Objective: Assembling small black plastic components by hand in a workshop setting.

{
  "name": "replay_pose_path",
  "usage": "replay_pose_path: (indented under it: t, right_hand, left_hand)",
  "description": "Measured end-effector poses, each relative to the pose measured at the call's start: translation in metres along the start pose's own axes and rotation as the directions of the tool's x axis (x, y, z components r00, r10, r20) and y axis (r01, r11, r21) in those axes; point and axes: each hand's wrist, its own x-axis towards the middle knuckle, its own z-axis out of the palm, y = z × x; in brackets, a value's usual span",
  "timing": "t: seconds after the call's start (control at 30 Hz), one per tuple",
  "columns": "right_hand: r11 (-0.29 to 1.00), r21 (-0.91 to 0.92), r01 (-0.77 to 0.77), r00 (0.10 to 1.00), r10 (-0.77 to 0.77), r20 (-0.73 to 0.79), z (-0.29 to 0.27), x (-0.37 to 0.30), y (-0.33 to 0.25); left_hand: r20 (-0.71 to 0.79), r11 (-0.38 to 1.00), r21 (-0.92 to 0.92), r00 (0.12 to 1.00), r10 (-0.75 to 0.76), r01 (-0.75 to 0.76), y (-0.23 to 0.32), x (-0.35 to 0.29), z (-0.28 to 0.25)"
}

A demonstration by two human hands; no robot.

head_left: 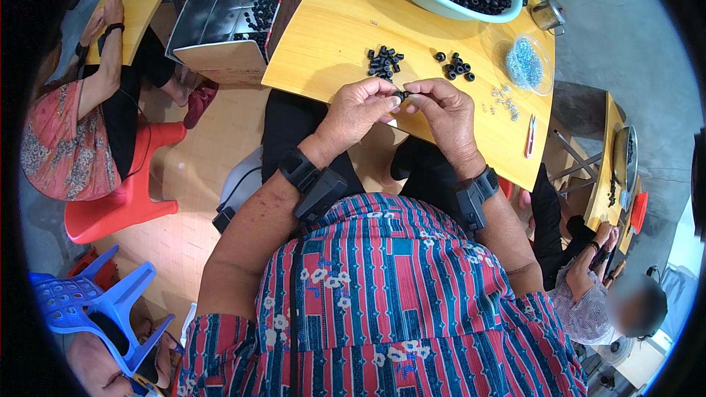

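Note:
My left hand and my right hand meet over the near edge of the wooden table. Both are closed in a pinch on one small black plastic part, mostly covered by the fingertips. Just beyond my left hand lies a pile of black cylindrical parts. A looser group of rounder black parts sits beyond my right hand. Farther right, small shiny clear or metallic pieces are scattered on the wood. A clear tub holds many more of them, bluish in tint.
A pale green basin heaped with black parts stands at the far edge, beside a metal cup. Small red-handled snips lie at right. Left of the table, a lined box holds black parts. People sit working at tables on both sides.

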Motion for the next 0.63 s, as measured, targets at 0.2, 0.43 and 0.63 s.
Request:
replay_pose_path:
  t: [0.2, 0.43, 0.63]
  right_hand:
    - [0.998, -0.028, 0.052, 0.999, -0.052, 0.010, -0.0023, -0.0016, -0.0001]
    - [0.994, -0.090, 0.058, 0.998, -0.054, 0.041, -0.0037, 0.0012, -0.0006]
    - [0.994, -0.083, 0.073, 0.995, -0.066, 0.080, -0.0058, 0.0039, 0.0015]
  left_hand:
    - [0.002, 1.000, -0.015, 1.000, 0.005, -0.004, -0.0004, -0.0006, 0.0032]
    - [0.011, 1.000, 0.012, 1.000, 0.008, -0.009, 0.0012, -0.0014, 0.0018]
    - [0.052, 1.000, 0.001, 0.999, 0.000, 0.000, 0.0000, 0.0005, -0.0016]
